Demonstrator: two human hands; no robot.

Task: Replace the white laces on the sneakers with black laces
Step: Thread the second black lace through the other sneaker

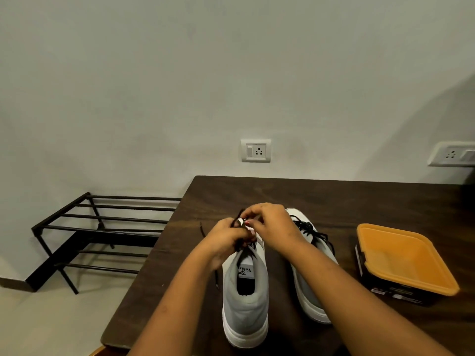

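Two grey and white sneakers stand on the dark wooden table (pixel 334 199), heels toward me. The left sneaker (pixel 245 299) is under both hands, and a black lace (pixel 202 230) runs through its front eyelets with a loose end trailing to the left. My left hand (pixel 223 240) grips the lace over the tongue. My right hand (pixel 270 224) pinches the lace just above it, fingers curled. The hands hide the front of this shoe. The right sneaker (pixel 308 286) carries a black lace (pixel 309 228) along its front and lies partly under my right forearm.
An orange tub (pixel 403 258) sits on a dark box at the right of the table. A black metal shoe rack (pixel 102 227) stands on the floor to the left. Two wall sockets (pixel 255 150) are on the wall behind.
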